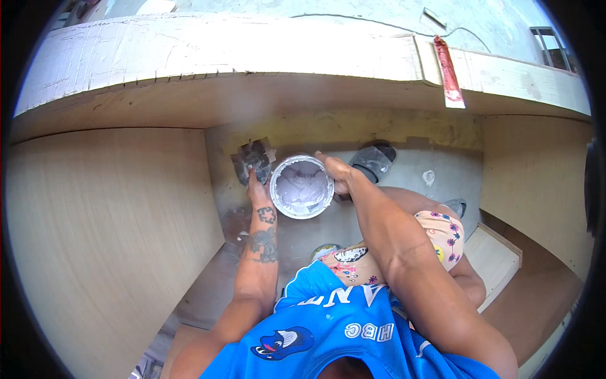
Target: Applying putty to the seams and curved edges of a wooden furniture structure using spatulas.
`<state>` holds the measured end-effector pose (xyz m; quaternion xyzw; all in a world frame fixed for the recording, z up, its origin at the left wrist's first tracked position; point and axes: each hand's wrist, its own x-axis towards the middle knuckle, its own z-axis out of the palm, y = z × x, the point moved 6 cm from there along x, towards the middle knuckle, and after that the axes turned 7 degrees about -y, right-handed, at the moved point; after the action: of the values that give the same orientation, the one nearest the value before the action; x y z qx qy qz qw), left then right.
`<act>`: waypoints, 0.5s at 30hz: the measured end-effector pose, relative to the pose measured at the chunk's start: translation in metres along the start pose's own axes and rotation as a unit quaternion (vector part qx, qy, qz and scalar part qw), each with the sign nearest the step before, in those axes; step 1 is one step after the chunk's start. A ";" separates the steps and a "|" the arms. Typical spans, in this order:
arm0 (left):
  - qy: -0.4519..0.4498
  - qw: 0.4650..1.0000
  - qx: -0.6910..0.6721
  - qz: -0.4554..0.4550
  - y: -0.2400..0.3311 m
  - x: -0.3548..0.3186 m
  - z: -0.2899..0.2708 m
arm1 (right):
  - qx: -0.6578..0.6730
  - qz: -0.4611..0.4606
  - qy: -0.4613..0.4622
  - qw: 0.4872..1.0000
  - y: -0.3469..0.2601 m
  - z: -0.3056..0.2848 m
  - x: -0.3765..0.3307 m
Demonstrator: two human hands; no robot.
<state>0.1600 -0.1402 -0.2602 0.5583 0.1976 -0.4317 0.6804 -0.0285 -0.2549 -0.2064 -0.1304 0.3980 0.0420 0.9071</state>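
A round white bucket (276,197) stands between my hands, with thick pale lilac paste (304,180) inside and smeared along its rim. My right hand (338,172) grips the bucket's right side, thumb up at the rim and fingers mostly hidden behind it. On the other side, my left hand (257,189) is closed on a dark, roughly square flat piece (251,159) with ragged, stained edges. The thumb lies over that piece and the other fingers are hidden beneath it. Its exact kind is unclear.
Wooden panels (113,234) enclose me left and right (536,183). A white-smeared board (221,47) crosses ahead, with a red strip with a white end (449,72) hanging over its edge. Beyond the bucket lies a dark slipper (374,161); a white blob (428,177) marks the floor.
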 end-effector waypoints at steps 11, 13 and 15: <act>-0.256 0.959 -0.090 -0.085 0.032 -0.076 0.066 | -0.246 -0.127 0.043 0.960 -0.052 0.049 -0.071; -0.280 0.954 -0.068 -0.076 0.050 -0.101 0.098 | -0.218 -0.171 0.032 0.960 -0.067 0.080 -0.120; -0.337 0.938 -0.062 -0.055 0.072 -0.127 0.123 | -0.184 -0.217 0.020 0.959 -0.060 0.101 -0.154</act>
<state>0.1219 -0.2080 -0.0857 0.3248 0.0131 -0.6183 0.7155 -0.0507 -0.2815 -0.0153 -0.3789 0.3634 -0.0856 0.8468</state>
